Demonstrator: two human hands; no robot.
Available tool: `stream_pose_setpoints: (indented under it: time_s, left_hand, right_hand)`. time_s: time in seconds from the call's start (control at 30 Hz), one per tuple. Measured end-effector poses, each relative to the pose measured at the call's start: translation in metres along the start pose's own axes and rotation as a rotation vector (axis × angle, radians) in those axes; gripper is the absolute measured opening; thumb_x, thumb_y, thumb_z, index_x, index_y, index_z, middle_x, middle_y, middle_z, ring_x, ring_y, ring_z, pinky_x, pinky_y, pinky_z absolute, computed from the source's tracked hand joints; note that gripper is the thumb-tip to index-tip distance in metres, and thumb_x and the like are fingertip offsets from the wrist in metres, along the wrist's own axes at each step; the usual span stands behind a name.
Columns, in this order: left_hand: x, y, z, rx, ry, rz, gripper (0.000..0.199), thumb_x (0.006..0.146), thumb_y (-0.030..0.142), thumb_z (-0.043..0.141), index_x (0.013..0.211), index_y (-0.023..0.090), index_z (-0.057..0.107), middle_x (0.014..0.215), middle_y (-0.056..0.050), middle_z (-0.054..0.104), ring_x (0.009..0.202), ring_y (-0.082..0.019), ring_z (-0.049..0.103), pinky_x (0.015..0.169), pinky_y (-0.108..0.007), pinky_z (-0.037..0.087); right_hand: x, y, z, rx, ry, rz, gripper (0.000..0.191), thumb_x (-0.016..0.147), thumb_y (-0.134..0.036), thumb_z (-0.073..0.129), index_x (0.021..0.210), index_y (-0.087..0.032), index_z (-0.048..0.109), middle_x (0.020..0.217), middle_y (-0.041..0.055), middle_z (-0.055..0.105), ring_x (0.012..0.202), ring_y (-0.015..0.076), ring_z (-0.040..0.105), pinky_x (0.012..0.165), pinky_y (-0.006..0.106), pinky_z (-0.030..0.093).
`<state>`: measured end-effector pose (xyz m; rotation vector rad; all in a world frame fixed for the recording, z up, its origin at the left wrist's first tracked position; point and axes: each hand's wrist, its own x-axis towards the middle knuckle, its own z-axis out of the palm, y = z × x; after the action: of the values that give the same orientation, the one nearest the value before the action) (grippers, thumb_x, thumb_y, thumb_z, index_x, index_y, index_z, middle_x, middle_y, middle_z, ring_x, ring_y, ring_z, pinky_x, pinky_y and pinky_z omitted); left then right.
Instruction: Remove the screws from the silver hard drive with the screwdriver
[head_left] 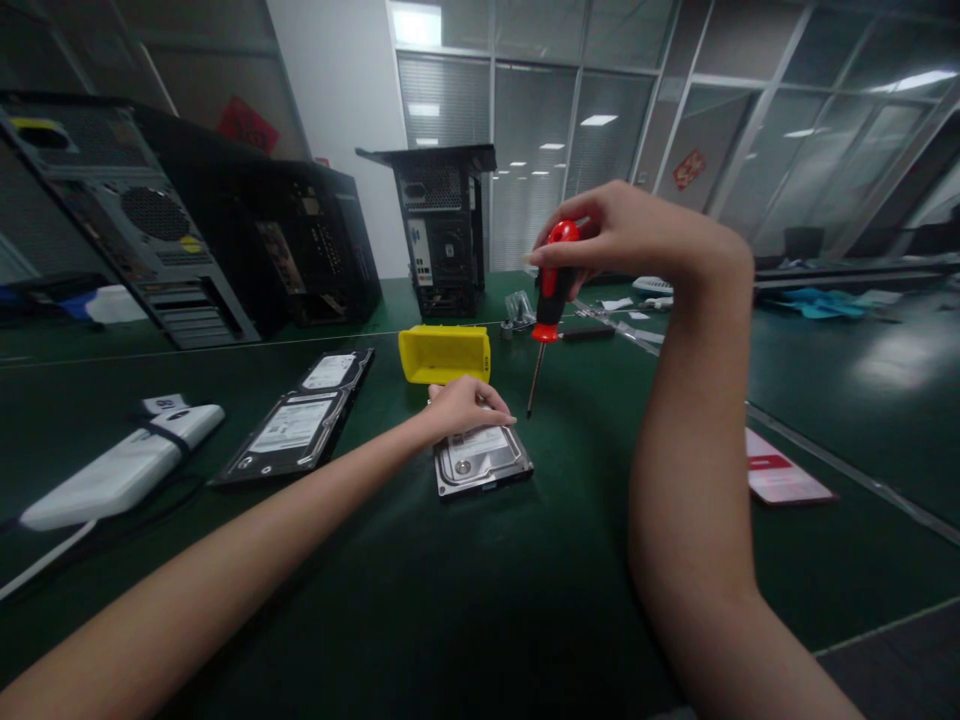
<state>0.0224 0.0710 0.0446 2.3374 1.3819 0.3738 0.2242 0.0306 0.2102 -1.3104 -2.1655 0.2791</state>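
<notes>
The right hand is gripping a red-black screwdriver; the left hand is holding a hard drive.

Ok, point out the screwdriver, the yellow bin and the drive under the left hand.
Screwdriver (551,298): head view, on the handle.
Yellow bin (445,352): head view, on the inside.
Drive (486,463): head view, on the top face, below the left hand (466,406).

Passage: green tabletop is lying open at lower centre, between left forearm and right forearm. Obstacles: yellow bin is standing at centre; computer towers are blocking upper left.
</notes>
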Motion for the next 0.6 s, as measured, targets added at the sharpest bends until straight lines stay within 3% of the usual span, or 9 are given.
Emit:
stream_pose_setpoints:
  time_s: [0.17, 0.4, 0.6]
  left_hand:
    - [0.004, -0.001, -0.004, 0.052, -0.040, 0.041, 0.028, 0.077, 0.050, 0.069, 0.092, 0.029, 0.080, 0.078, -0.003, 0.073, 0.080, -0.023, 0.060, 0.078, -0.041, 0.037]
    - [0.004, 0.003, -0.006, 0.057, -0.070, 0.005, 0.025, 0.081, 0.045, 0.066, 0.094, 0.027, 0.080, 0.082, -0.003, 0.075, 0.080, -0.022, 0.062, 0.083, -0.042, 0.034]
    - [0.012, 0.013, -0.004, 0.160, -0.040, 0.182, 0.018, 0.084, 0.037, 0.066, 0.087, 0.025, 0.078, 0.096, -0.003, 0.077, 0.098, -0.026, 0.063, 0.090, -0.043, 0.029]
  right_hand:
    - [0.001, -0.001, 0.000, -0.022, -0.008, 0.007, 0.030, 0.074, -0.043, 0.077, 0.088, -0.017, 0.071, 0.080, 0.0064, 0.073, 0.064, 0.0178, 0.067, 0.056, 0.028, 0.053]
    - [0.001, -0.001, 0.001, -0.031, -0.008, -0.006, 0.029, 0.075, -0.043, 0.076, 0.087, -0.017, 0.071, 0.078, 0.0068, 0.072, 0.063, 0.0174, 0.066, 0.056, 0.028, 0.053]
    - [0.000, -0.003, 0.001, -0.014, -0.011, 0.015, 0.026, 0.074, -0.040, 0.077, 0.085, -0.017, 0.071, 0.076, 0.0067, 0.071, 0.063, 0.0182, 0.066, 0.057, 0.030, 0.052]
